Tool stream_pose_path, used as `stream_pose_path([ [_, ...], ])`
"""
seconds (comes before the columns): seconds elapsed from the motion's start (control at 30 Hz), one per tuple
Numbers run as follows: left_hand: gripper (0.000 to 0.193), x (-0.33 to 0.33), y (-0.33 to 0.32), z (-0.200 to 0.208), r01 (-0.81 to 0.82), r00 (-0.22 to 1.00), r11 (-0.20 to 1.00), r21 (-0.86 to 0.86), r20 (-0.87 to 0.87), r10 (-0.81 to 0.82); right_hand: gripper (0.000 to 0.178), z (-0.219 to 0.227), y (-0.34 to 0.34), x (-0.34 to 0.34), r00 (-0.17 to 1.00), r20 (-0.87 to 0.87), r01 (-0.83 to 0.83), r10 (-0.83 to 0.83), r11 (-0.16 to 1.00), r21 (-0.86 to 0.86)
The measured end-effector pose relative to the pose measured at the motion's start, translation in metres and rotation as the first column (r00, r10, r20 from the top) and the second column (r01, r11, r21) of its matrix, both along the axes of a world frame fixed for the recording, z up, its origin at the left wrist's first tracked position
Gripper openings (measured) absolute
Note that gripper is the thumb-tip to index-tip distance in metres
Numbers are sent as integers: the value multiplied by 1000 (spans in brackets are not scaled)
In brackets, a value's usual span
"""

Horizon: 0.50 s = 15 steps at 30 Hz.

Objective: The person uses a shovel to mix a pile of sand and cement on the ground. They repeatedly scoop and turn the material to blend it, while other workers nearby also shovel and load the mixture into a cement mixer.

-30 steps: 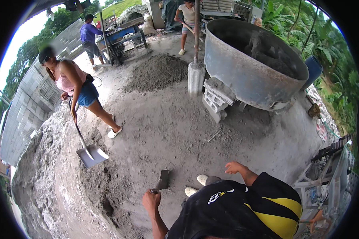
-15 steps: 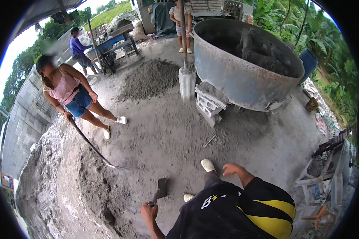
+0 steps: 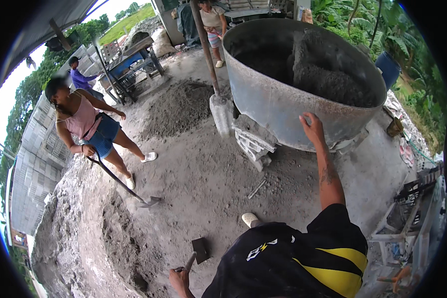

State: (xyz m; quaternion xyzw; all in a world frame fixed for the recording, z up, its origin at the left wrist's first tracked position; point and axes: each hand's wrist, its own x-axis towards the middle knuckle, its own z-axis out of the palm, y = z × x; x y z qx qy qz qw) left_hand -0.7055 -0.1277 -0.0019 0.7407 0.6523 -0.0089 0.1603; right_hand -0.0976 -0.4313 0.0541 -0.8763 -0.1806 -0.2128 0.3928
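Observation:
My left hand (image 3: pixel 180 282), low in the picture, is closed around the grip of a shovel (image 3: pixel 200 250) whose dark, square blade hangs over or rests on the ground; which one I cannot tell. My right arm stretches forward. Its hand (image 3: pixel 313 130) has loosely curled fingers, apart and with nothing in them. Behind that hand stands a big round mixing drum (image 3: pixel 278 102) of grey-blue metal, with dark grey mix (image 3: pixel 328 69) inside. Whether the fingers touch its wall is unclear.
A person in a pink top (image 3: pixel 87 121) stands left, holding another shovel (image 3: pixel 146 202). Concrete blocks (image 3: pixel 256 141) prop the drum beside a post (image 3: pixel 203 44). Grey sand piles (image 3: pixel 179 109) lie behind and left. Another person (image 3: pixel 212 30) is by the drum, one (image 3: pixel 82 74) near a bench.
My right hand has risen from beside my body and reached forward toward the drum. The left hand keeps the shovel, slightly lower in view. The person at left has lifted their shovel blade slightly.

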Motion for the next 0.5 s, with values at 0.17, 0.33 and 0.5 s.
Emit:
stream_pose_path([
  [0.17, 31, 14, -10, -31, 9, 1000, 1000, 27, 18, -9, 28, 49, -32, 103, 985, 136, 98, -105, 994, 55],
  [0.33, 36, 41, -34, -20, 12, 997, 999, -46, -70, -15, 53, 33, -64, 167, 881, -242, 345, -408, 901, -263],
  [0.5, 29, 55, -46, -32, -91, 993, 987, -130, -85, 80, 61, 45, -44, 166, 723, -377, 435, -579, 806, -402],
])
